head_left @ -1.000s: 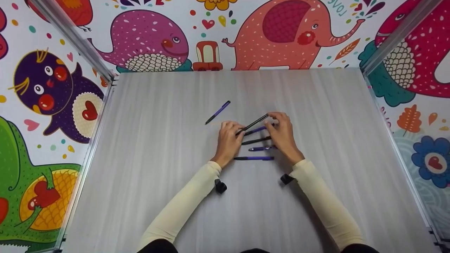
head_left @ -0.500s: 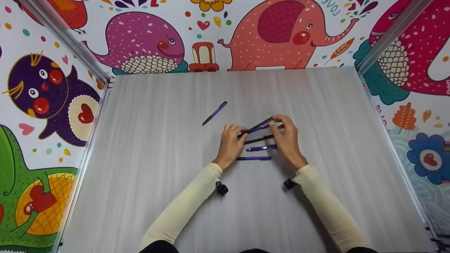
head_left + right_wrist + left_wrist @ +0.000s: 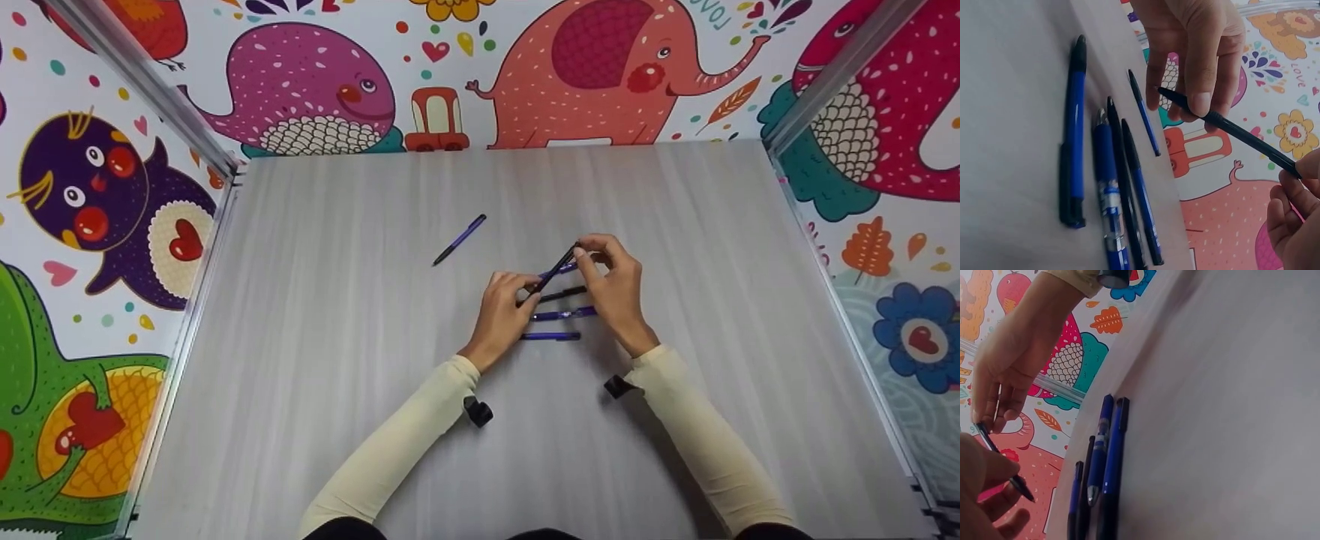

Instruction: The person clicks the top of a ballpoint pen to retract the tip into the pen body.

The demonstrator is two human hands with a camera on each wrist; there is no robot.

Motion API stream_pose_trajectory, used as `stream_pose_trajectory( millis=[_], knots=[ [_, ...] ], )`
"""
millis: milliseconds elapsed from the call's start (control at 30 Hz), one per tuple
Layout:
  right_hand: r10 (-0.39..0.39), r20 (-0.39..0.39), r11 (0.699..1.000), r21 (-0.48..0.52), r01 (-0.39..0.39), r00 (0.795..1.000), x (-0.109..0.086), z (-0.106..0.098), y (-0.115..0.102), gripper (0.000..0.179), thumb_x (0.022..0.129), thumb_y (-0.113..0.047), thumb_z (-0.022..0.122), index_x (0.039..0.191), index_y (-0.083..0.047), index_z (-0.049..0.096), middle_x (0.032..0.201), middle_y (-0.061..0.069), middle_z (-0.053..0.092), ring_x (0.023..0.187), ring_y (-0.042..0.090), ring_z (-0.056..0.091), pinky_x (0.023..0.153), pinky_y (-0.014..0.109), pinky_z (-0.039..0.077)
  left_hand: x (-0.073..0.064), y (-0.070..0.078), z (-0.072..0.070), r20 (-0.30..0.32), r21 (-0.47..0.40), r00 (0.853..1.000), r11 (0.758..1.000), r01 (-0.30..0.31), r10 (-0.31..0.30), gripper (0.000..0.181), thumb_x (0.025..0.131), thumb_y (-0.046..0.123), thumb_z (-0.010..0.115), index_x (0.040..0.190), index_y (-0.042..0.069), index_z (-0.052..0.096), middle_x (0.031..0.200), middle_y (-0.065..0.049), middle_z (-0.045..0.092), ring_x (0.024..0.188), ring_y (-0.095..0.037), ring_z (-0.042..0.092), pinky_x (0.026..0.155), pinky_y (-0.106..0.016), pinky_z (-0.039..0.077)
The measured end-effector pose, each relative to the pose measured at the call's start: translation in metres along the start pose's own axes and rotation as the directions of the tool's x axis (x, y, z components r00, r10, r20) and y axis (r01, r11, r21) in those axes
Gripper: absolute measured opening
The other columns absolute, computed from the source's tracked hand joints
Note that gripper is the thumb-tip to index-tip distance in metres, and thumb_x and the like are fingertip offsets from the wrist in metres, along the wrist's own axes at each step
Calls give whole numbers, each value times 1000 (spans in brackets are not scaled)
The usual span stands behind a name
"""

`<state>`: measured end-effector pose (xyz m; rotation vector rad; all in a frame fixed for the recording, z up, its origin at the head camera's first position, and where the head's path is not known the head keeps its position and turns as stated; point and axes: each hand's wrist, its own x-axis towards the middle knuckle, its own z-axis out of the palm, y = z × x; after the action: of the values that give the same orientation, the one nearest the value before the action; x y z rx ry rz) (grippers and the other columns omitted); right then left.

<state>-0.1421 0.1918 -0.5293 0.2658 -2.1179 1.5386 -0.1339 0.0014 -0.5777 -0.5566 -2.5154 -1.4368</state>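
A black pen [image 3: 1252,140] is held between both hands, raised off the table and slanting. My left hand [image 3: 499,315] pinches its tip end between thumb and fingers; my right hand [image 3: 616,289] pinches its other end. Beneath and beside the hands several pens lie roughly in a row: a blue-and-black pen [image 3: 1143,208], a black pen [image 3: 1123,174], a blue pen with a clear band [image 3: 1107,163] and another blue-and-black pen [image 3: 1075,135] nearest the body. The hands partly cover these in the head view.
One more blue-and-black pen [image 3: 459,240] lies apart, beyond the left hand. The pale wood-grain table [image 3: 337,300] is bounded by metal rails [image 3: 187,300] and printed cartoon walls [image 3: 450,67].
The black pen has turned to a steeper slant in the head view. My right hand has shifted a little to the right, and my left hand slightly right and nearer the body.
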Motion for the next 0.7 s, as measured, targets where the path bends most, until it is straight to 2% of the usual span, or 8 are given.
stream_pose_trajectory(
  millis=[33, 67, 167, 267, 300, 367, 567, 700],
  knots=[
    [-8, 7, 1000, 2, 8, 1000, 1, 0, -6, 13, 100, 14, 70, 113, 15, 72, 106, 27, 76, 95, 21, 71, 90, 23, 55, -1, 0, 0, -5, -5, 1000, 1000, -4, 4, 20, 96, -2, 81, 116, 0, 80, 108, -10, 79, 108, -27, 65, 96, -41, 54],
    [-16, 14, 1000, 4, 16, 1000, 1, 0, -12, 14, 100, 14, 70, 113, 15, 72, 106, 27, 76, 95, 21, 71, 90, 22, 55, -1, -7, 4, -13, -9, 1000, 1000, -21, 21, 19, 97, 2, 81, 117, 2, 80, 108, -8, 79, 108, -26, 65, 96, -40, 54],
    [-32, 42, 1000, 2, 31, 999, 2, 1, -16, 15, 100, 13, 69, 115, 15, 73, 108, 27, 76, 96, 20, 71, 90, 21, 54, -2, -8, 3, -24, -39, 999, 999, -25, 24, 20, 96, 1, 82, 116, 2, 80, 107, -7, 80, 107, -25, 66, 96, -40, 54],
    [-29, 84, 1000, 14, 28, 996, 2, 1, -8, 18, 101, 11, 70, 119, 13, 73, 108, 25, 76, 96, 19, 70, 88, 20, 53, -2, -7, 1, -15, -84, 1000, 996, 5, -7, 19, 97, 2, 82, 117, 3, 81, 107, -6, 80, 108, -24, 67, 98, -40, 54],
    [-26, 100, 999, 23, 24, 995, 3, 1, -4, 20, 102, 11, 70, 121, 13, 73, 108, 25, 76, 96, 19, 70, 88, 20, 53, -2, 1, -4, -5, -100, 999, 994, 34, -34, 20, 96, -1, 81, 116, 1, 81, 108, -8, 81, 108, -25, 68, 98, -42, 55],
    [-15, 134, 999, 41, 10, 991, 3, 1, 3, 23, 102, 10, 69, 125, 11, 72, 110, 24, 75, 97, 20, 69, 87, 20, 54, -2, 3, -6, 8, -135, 998, 989, 68, -68, 19, 97, 0, 81, 116, 2, 81, 110, -8, 81, 109, -25, 69, 99, -42, 57],
    [-30, 227, 994, 108, 5, 973, 4, -1, 4, 31, 105, 2, 71, 136, 3, 70, 120, 16, 74, 109, 24, 71, 95, 27, 59, -1, 6, -9, 70, -277, 986, 946, 167, -153, 19, 100, 0, 78, 119, 1, 80, 117, -11, 78, 112, -24, 74, 99, -43, 62],
    [-52, 276, 986, 169, 4, 960, 3, -3, 0, 36, 105, 2, 71, 141, 1, 68, 127, 17, 71, 115, 31, 71, 100, 32, 60, 0, 7, -11, 148, -349, 970, 908, 232, -191, 19, 101, 2, 78, 120, 1, 79, 117, -11, 78, 112, -23, 74, 100, -44, 62]
  ],
)
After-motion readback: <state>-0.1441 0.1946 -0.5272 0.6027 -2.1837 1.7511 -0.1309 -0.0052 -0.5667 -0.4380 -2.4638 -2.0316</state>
